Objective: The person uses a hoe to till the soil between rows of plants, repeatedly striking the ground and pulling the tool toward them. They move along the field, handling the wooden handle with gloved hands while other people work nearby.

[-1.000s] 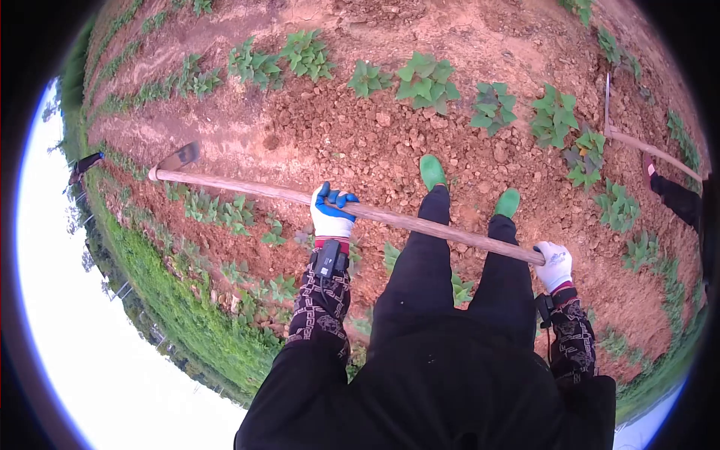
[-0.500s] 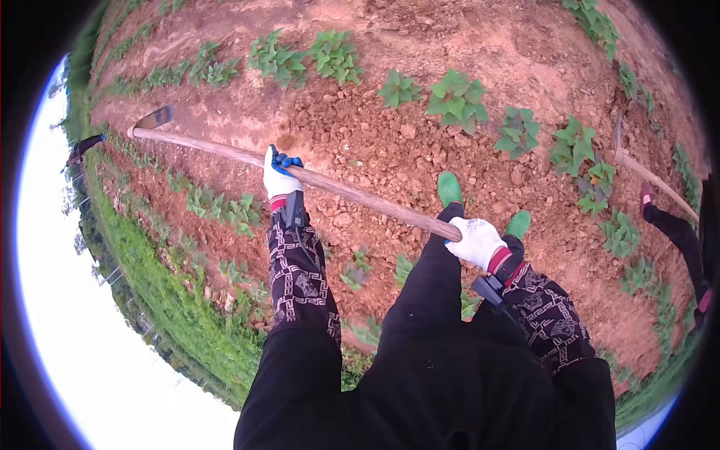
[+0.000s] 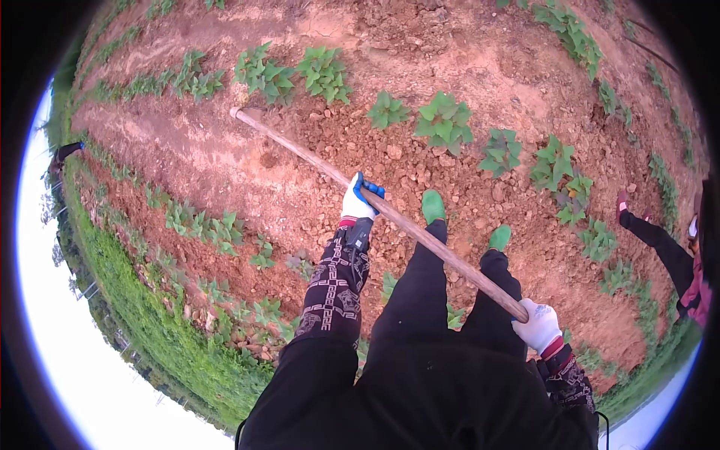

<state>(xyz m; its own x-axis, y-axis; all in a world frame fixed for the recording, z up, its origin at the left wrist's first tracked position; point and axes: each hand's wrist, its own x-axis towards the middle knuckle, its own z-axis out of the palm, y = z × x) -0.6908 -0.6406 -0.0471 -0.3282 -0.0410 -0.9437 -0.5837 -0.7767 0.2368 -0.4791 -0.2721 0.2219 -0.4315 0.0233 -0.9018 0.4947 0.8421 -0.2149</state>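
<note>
A hoe (image 3: 431, 238) with a long wooden handle slants across the view, its far end over the soil at the upper left. The blade does not show now. My left hand (image 3: 360, 196), in a white glove with blue on the fingers, is closed around the middle of the handle. At the near end, my right hand (image 3: 538, 325), also gloved in white, grips the butt of the handle. Below the handle my green shoes (image 3: 433, 206) stand on crumbly reddish soil (image 3: 360, 142).
Leafy green plants (image 3: 444, 122) grow in rows across the reddish ground, several just beyond my feet. At the right edge is another person (image 3: 664, 244) in dark trousers. A further person (image 3: 60, 156) shows at the far left. Dense grass (image 3: 142, 330) borders the left side.
Both hands have moved right and downward with the hoe, drawing it back toward my body. The blade was visible at the upper left before and now is not. The other person's hoe has left view.
</note>
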